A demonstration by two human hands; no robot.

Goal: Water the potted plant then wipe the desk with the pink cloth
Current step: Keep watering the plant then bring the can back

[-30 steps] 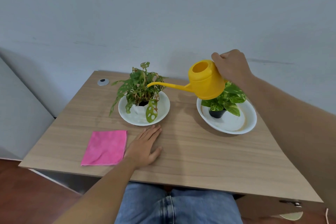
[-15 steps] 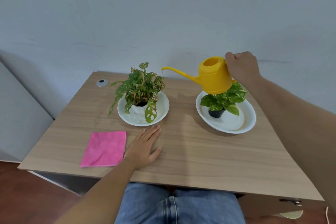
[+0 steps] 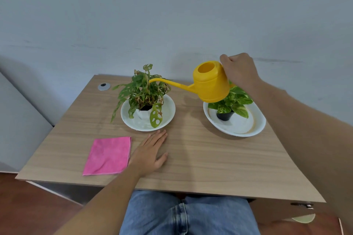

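Unmarked yellow watering can (image 3: pixel 211 84) in right hand (image 3: pixel 238 70), spout among plant (image 3: pixel 143 91) leaves

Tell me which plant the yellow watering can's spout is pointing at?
The holey-leaved green plant in the white pot on the left round plate: the yellow plastic watering can sends its spout tip into those leaves. The glossy plant in the black pot sits under the can's body.

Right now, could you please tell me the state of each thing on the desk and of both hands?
Yellow watering can: held aloft, tipped, spout among the left plant's leaves.
Right hand: closed on the can's handle.
Left hand: open, flat on the desk.
Pink cloth: folded flat, untouched.
Left plant: upright in its white dish.
Right plant: upright in its white dish.
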